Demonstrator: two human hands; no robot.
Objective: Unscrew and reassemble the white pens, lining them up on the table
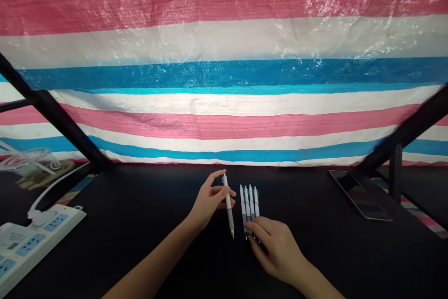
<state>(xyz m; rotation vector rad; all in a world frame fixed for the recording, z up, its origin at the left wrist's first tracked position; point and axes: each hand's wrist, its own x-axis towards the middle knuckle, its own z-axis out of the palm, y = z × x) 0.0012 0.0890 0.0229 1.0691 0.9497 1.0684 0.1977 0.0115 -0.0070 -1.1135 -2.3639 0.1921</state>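
Pens, four slim white ones with grey grips, lie in a row on the flat black tabletop; the right hand is at their near ends, gripping or not I can't tell. Apart from it, the left hand pinches a matching white-and-grey pen beside them.

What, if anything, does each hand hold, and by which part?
The left hand holds a pen by its upper barrel. The right hand is at the lower ends of four other pens; whether it grips any cannot be told.
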